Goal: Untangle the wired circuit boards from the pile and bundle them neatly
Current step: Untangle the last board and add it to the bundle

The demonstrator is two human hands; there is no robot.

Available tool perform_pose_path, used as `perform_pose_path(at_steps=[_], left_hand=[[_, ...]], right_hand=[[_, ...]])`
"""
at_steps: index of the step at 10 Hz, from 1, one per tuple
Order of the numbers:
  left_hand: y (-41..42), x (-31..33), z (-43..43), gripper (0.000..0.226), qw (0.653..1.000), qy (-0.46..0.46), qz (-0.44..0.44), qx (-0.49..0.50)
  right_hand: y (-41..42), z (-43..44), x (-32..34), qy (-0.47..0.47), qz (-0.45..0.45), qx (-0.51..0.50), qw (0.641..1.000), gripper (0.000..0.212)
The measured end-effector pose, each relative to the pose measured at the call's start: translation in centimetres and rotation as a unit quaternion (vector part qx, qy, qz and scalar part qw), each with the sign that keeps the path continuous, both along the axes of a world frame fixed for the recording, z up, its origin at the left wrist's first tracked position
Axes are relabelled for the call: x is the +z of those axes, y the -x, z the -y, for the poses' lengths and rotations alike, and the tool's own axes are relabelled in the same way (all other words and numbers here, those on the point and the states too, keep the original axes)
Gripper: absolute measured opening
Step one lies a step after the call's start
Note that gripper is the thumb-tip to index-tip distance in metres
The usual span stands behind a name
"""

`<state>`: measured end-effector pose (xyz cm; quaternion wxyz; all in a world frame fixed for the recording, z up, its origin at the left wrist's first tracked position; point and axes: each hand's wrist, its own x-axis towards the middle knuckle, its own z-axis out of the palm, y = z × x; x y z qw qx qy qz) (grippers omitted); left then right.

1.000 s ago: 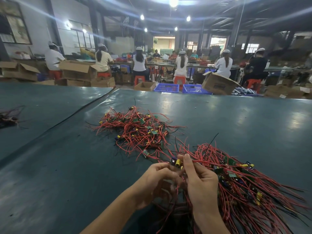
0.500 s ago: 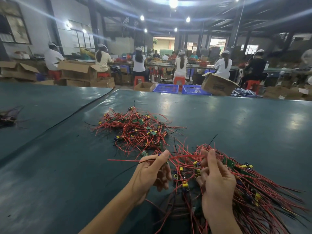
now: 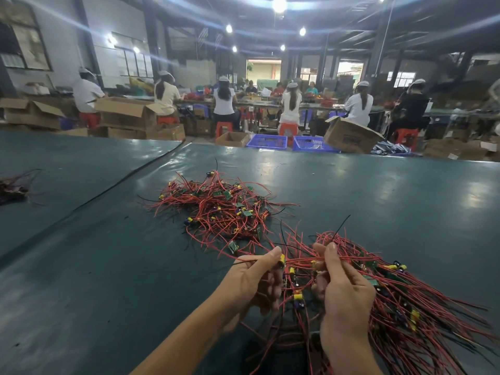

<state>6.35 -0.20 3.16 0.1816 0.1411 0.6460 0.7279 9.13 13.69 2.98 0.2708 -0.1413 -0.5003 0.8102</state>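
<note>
The left hand (image 3: 253,282) and right hand (image 3: 345,290), fingers curled, each pinch red wires (image 3: 303,259) stretched between them, seemingly one board's leads. The gathered bundle (image 3: 422,315) lies by the right hand; the tangled pile (image 3: 221,209) sits beyond on the green table (image 3: 378,198).

The bundle of wired circuit boards (image 3: 411,315) runs off the bottom and right edges. The right hand (image 3: 345,293) shows only its back, its lower fingers hidden. A dark tangle (image 3: 12,188) is cut by the left edge; what the distant workers (image 3: 224,100) handle is too small to tell.
</note>
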Motion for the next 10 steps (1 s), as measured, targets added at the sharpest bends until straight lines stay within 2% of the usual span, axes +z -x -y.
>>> perform_pose_path(at_steps=[1,2,3,4,5,6,7,8,9,10], left_hand=[[0.1,-0.4,-0.4,0.051,0.997,-0.033,0.067,-0.027],[0.4,-0.7,-0.6,0.065,0.991,-0.047,0.103,-0.066],[0.5,-1.0,-0.6,0.07,0.99,-0.073,0.102,-0.057],[1.1,-1.0,-0.4,0.065,0.981,-0.15,0.123,-0.018],[1.6,-1.0,0.1,0.06,0.977,-0.18,0.117,0.012],[2.0,-1.0,0.7,0.054,0.983,-0.16,0.079,0.043],[2.7,-1.5,1.2,0.052,0.988,-0.082,-0.001,0.131],[3.2,-2.9,2.0,0.051,0.972,0.028,-0.116,0.202],[4.0,-4.4,2.8,0.048,0.939,0.167,-0.219,0.204],[4.1,-5.3,3.2,0.044,0.931,0.172,-0.239,0.214]], right_hand=[[-0.1,0.5,-0.1,-0.02,-0.009,-0.04,0.999,0.029],[0.1,0.3,-0.3,0.014,-0.002,-0.091,0.996,0.027],[0.4,-0.3,-0.2,0.065,-0.007,-0.142,0.988,0.025],[0.5,-0.4,-0.3,0.096,0.004,-0.166,0.981,0.027],[0.5,-0.4,-0.5,0.137,0.032,-0.165,0.976,0.027],[0.5,0.0,-0.7,0.144,0.045,-0.136,0.979,0.02],[0.5,0.4,-0.6,0.137,0.034,-0.094,0.985,0.028],[0.5,0.6,-0.6,0.106,0.021,-0.064,0.992,0.029],[0.6,0.7,-0.9,0.068,0.019,-0.041,0.997,0.019],[0.3,0.7,-0.6,0.019,0.015,-0.028,0.999,0.013]])
